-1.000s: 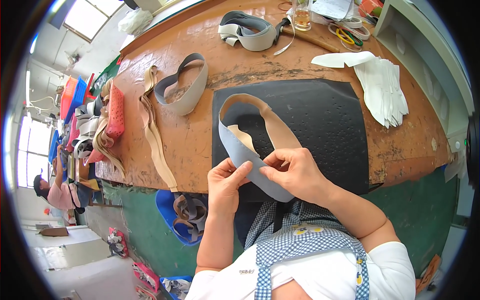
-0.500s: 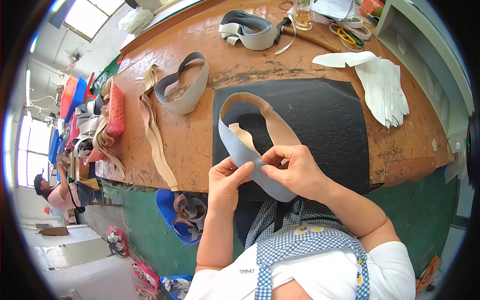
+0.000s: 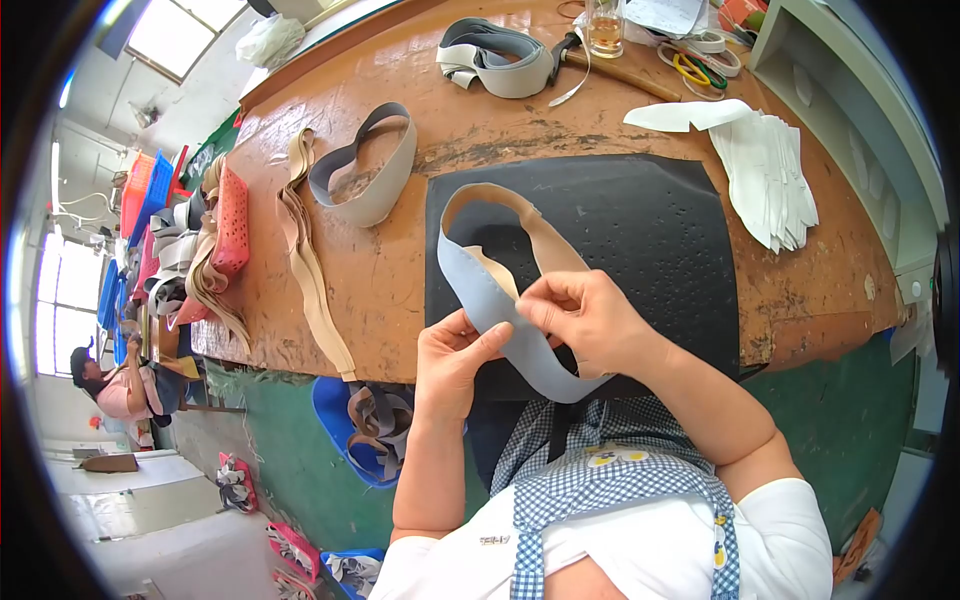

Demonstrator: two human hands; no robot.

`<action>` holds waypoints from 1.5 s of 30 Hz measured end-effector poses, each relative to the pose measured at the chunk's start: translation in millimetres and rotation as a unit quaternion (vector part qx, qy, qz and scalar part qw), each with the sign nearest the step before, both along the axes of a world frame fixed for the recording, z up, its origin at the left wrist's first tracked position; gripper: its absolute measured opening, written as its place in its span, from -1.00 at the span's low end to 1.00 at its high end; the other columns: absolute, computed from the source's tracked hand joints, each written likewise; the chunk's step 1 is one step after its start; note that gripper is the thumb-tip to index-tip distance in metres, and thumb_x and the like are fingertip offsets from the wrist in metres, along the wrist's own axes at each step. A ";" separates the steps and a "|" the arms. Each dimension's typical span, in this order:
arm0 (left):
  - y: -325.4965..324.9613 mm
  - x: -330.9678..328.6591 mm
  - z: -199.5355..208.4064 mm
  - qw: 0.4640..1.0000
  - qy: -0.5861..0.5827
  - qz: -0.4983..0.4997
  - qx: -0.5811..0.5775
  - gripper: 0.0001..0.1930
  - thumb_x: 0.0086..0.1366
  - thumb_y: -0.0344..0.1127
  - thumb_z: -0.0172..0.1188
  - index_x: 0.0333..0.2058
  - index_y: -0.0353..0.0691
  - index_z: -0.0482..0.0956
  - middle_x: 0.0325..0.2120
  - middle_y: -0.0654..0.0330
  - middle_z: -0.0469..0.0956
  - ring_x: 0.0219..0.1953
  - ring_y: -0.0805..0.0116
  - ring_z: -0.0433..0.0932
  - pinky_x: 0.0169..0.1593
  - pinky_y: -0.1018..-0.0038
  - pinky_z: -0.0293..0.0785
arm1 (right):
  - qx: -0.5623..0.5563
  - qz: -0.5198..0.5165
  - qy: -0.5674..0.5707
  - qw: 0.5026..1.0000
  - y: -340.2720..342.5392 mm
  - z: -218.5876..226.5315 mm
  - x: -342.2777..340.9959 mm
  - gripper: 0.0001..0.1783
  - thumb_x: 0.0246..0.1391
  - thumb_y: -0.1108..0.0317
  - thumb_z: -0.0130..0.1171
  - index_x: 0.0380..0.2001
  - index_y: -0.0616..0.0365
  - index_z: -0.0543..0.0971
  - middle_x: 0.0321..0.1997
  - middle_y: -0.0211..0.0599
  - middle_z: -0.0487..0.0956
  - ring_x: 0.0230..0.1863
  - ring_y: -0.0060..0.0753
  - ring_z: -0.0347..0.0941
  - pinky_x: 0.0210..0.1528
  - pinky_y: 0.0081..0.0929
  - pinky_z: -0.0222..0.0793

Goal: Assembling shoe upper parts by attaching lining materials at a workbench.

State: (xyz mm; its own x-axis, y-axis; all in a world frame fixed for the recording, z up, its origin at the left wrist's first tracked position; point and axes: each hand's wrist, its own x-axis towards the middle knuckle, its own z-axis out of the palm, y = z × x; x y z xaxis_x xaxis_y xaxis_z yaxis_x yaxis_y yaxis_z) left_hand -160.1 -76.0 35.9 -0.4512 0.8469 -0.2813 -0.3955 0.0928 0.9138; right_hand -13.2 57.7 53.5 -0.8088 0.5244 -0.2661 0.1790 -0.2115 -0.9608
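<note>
A wide looped band (image 3: 468, 275), pale blue outside and tan inside, stands on its edge over a black perforated mat (image 3: 660, 250). My left hand (image 3: 455, 355) pinches its near side, thumb on the blue face and fingers behind. Just right of that, my right hand (image 3: 590, 318) has thumb and fingertips pressed together at the band's upper edge. A cream strip (image 3: 494, 268) lies along the inside of the loop, its lower end reaching the right fingertips. How firmly those fingertips grip the strip is hidden.
Left of the mat lie a grey loop (image 3: 385, 185) and long tan strips (image 3: 305, 250). White cut pieces (image 3: 765, 180) fan out at right. Rolled grey bands (image 3: 495, 60), a hammer (image 3: 620, 75) and a glass (image 3: 604, 30) stand at the back. A blue basin (image 3: 335, 420) sits below the edge.
My right hand has shifted up and left from the band's blue face to its upper edge by the cream strip. The strip now lies closer against the band. My left hand stays put.
</note>
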 end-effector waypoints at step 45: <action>113.2 26.5 85.5 0.464 0.866 -0.095 0.163 -0.81 0.02 -0.41 0.20 -0.32 -0.19 0.54 -0.46 0.22 0.49 -0.36 0.32 0.52 -0.40 0.36 0.48 | 0.625 -0.243 0.260 0.695 37.8 63.9 43.6 -0.76 0.09 0.69 0.05 -0.16 0.28 0.51 -0.18 -0.15 0.58 -0.21 -0.28 0.57 -0.16 -0.44 0.51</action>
